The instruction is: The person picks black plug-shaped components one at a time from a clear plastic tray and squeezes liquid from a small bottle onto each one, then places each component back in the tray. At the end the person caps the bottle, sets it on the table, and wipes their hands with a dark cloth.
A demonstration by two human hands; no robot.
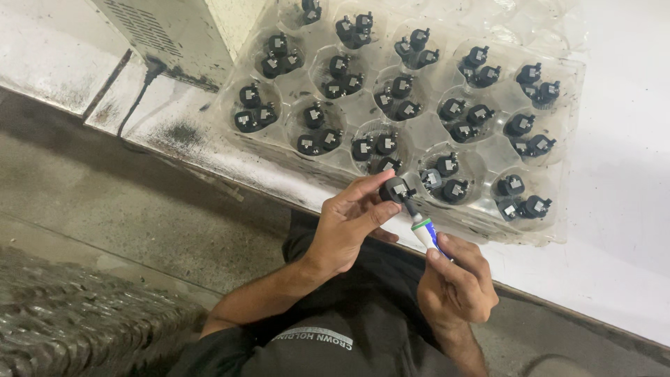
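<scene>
Two hands work close together at the near edge of a white bench [628, 265]. The left hand [345, 227] pinches a small black plastic part [396, 188] between thumb and forefinger, fingers closed narrowly around it. The right hand [457, 286] is wrapped around a small tube with a white, blue and green body [424, 230], whose dark nozzle meets the part from about five o'clock.

At twelve o'clock from the fingers lies a clear plastic tray [569, 66] of round pockets, each holding two or three similar black parts [453, 119] with pale square faces. Nearly every pocket in view is filled, and I cannot tell which pieces have had the tube applied, so how much is done and how much is left is unclear.

Room is tight: the held part hovers just beside the tray's near wall, right over the bench edge. Open white surface lies at three o'clock. At ten o'clock a grey ventilated housing [164, 31] with a dark cable [136, 101] stands beside the tray's far corner. Grey concrete floor [139, 202] lies at nine o'clock, below the edge.
</scene>
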